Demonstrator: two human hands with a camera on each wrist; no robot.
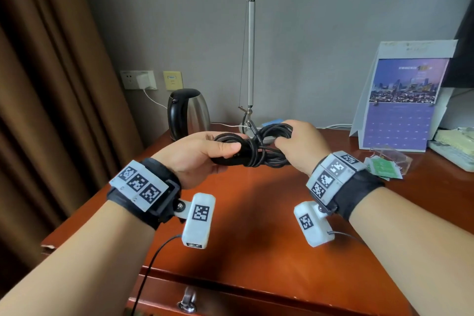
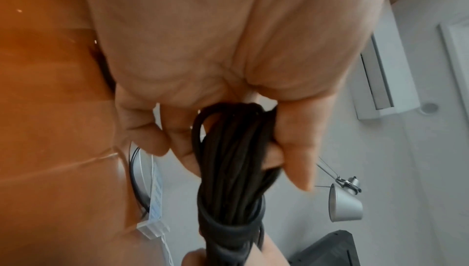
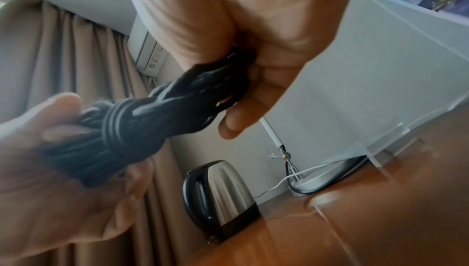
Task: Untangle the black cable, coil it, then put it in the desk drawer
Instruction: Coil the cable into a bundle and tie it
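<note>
Above our red-brown desk (image 1: 246,213) we hold the coiled black cable (image 1: 252,146): our left hand (image 1: 197,156) and right hand (image 1: 302,146) each curl fingers round one end, drawer (image 1: 230,297) shut below.

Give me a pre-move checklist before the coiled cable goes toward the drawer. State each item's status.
1. Black cable coiled and wrapped round its middle: ok, wraps show in both wrist views.
2. Left hand grip on one end of the bundle: ok, thumb and fingers curl round it.
3. Right hand grip on the other end: ok.
4. Loose cable end tucked in: cannot tell; a plug tip seems to stick up near the middle.
5. Drawer open to receive it: not ok, it looks closed, handle untouched.
6. A hand free to pull the handle: not ok, both hold the cable.
</note>
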